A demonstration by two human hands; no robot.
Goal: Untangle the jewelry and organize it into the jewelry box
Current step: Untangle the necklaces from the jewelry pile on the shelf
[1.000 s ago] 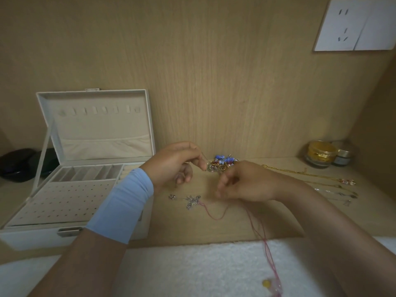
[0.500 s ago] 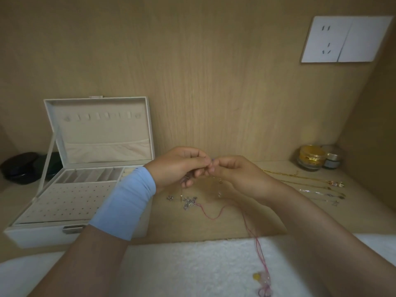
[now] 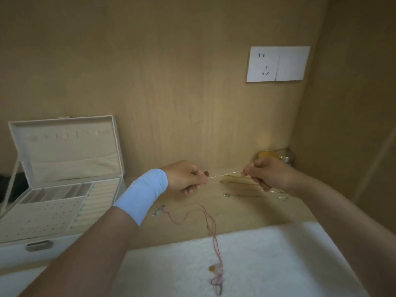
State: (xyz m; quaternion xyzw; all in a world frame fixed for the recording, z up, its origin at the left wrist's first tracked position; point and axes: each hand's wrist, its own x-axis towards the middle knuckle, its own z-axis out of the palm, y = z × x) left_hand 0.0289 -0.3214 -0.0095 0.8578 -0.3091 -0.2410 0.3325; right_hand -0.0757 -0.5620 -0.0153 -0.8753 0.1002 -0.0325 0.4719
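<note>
My left hand [image 3: 186,176] and my right hand [image 3: 267,173] each pinch one end of a thin pale chain [image 3: 220,175], stretched between them above the wooden shelf. A pink cord necklace [image 3: 211,224] with a small silver charm [image 3: 158,210] lies below my hands and trails onto the white towel [image 3: 278,264], ending in a yellow and pink pendant [image 3: 216,269]. Gold and silver chains [image 3: 246,190] lie on the shelf under my right hand. The white jewelry box [image 3: 53,189] stands open at the left, its compartments bare.
Two small jars [image 3: 280,156], one gold, sit in the back right corner behind my right hand. A wall socket [image 3: 278,64] is on the wooden back panel. Dark objects [image 3: 12,185] lie behind the box at far left.
My hands were together at the middle, then drew apart, stretching the thin chain between them. The colourful beaded cluster seen a second ago is out of sight. The camera tilted upward.
</note>
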